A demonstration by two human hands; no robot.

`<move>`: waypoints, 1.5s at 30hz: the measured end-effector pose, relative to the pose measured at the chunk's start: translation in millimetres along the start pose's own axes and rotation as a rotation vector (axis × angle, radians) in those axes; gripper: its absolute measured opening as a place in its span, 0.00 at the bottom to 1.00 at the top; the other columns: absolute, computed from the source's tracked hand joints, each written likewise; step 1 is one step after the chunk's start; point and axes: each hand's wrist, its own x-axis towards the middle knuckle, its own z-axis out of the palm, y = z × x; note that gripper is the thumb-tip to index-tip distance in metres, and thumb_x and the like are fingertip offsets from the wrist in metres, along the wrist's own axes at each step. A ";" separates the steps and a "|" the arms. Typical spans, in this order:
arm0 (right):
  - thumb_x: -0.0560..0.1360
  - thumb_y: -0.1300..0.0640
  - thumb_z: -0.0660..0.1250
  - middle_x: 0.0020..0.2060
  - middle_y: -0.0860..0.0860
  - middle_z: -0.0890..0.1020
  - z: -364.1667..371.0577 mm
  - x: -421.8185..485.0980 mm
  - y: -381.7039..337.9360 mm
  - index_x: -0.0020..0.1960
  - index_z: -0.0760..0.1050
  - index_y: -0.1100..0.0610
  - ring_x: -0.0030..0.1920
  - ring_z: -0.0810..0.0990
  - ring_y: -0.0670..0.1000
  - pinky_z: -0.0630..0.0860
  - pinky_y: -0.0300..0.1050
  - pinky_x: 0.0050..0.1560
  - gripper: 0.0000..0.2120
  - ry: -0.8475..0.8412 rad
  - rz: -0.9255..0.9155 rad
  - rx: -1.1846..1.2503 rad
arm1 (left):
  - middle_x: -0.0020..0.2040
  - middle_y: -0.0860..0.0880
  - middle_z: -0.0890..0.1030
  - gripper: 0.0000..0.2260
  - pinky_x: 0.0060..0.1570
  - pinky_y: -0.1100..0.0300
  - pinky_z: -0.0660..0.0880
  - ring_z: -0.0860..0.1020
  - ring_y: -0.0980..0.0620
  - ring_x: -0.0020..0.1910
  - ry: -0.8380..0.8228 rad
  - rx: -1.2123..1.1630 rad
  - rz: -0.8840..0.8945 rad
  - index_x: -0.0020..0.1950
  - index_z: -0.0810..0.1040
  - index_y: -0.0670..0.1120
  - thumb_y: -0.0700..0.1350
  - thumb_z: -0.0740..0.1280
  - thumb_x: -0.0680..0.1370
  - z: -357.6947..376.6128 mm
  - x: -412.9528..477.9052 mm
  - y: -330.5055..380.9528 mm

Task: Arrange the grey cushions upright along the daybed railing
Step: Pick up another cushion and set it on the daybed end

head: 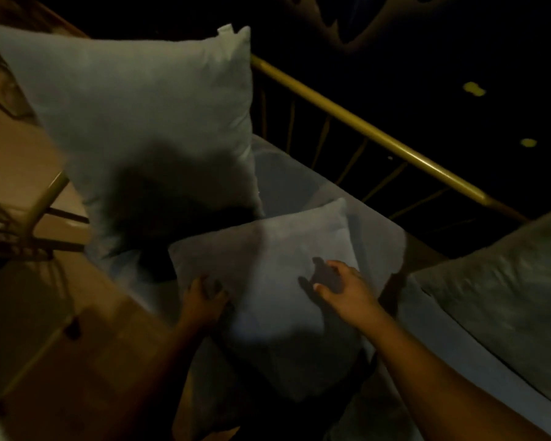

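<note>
A large grey cushion (134, 122) stands upright in the daybed's far left corner, leaning on the gold railing (363, 125). In front of it a smaller grey cushion (268, 249) lies tilted on the mattress. My left hand (201, 300) grips that smaller cushion's left edge, fingers curled around it. My right hand (341, 281) hovers over its right side with fingers spread, at or just above the fabric. Another grey cushion (506, 297) lies flat at the right.
The mattress (299, 179) in a pale grey cover runs along the railing. A wooden floor or ledge (19, 173) lies to the left. Beyond the railing it is dark. The light is dim.
</note>
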 end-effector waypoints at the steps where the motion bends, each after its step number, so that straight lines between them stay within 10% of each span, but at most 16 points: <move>1: 0.72 0.48 0.69 0.68 0.57 0.69 3.5 12.9 -13.0 0.71 0.64 0.51 0.66 0.71 0.59 0.68 0.50 0.64 0.30 -0.006 -0.019 -0.013 | 0.67 0.35 0.72 0.37 0.64 0.41 0.71 0.73 0.36 0.65 0.058 -0.033 -0.008 0.70 0.66 0.43 0.55 0.72 0.65 -8.2 14.9 0.1; 14: 0.64 0.44 0.76 0.74 0.52 0.64 46.8 194.1 -237.5 0.76 0.53 0.51 0.73 0.63 0.54 0.64 0.55 0.72 0.48 -0.018 -0.391 0.189 | 0.79 0.39 0.46 0.42 0.76 0.45 0.50 0.47 0.39 0.78 0.586 -0.148 0.227 0.78 0.48 0.48 0.53 0.71 0.73 -174.2 149.9 98.9; 21: 0.58 0.45 0.80 0.74 0.51 0.63 61.7 250.5 -250.6 0.76 0.46 0.47 0.70 0.67 0.56 0.69 0.55 0.67 0.58 -0.017 -0.225 0.396 | 0.78 0.44 0.55 0.57 0.70 0.42 0.65 0.60 0.40 0.74 0.439 -0.383 0.169 0.75 0.43 0.62 0.65 0.76 0.57 -221.1 190.6 79.6; 26: 0.66 0.51 0.75 0.69 0.49 0.70 62.6 251.7 -246.3 0.75 0.54 0.45 0.62 0.72 0.53 0.68 0.51 0.54 0.44 -0.133 -0.127 0.565 | 0.73 0.46 0.66 0.56 0.65 0.43 0.72 0.69 0.43 0.69 0.345 -0.617 0.139 0.75 0.53 0.57 0.66 0.78 0.53 -229.4 191.0 76.2; 35: 0.62 0.47 0.77 0.62 0.44 0.73 23.3 191.3 -284.3 0.72 0.60 0.49 0.59 0.74 0.45 0.72 0.41 0.55 0.44 0.000 -0.385 0.645 | 0.68 0.44 0.73 0.37 0.62 0.48 0.75 0.76 0.48 0.63 0.454 -0.673 0.373 0.73 0.60 0.47 0.50 0.75 0.70 -246.4 133.6 116.7; 45: 0.62 0.50 0.79 0.54 0.32 0.72 -86.7 20.1 -231.0 0.63 0.61 0.39 0.56 0.73 0.40 0.71 0.39 0.57 0.36 0.342 -0.560 0.501 | 0.75 0.50 0.64 0.52 0.68 0.43 0.68 0.67 0.48 0.72 0.327 -0.579 0.591 0.74 0.54 0.58 0.72 0.72 0.57 -216.6 0.6 178.1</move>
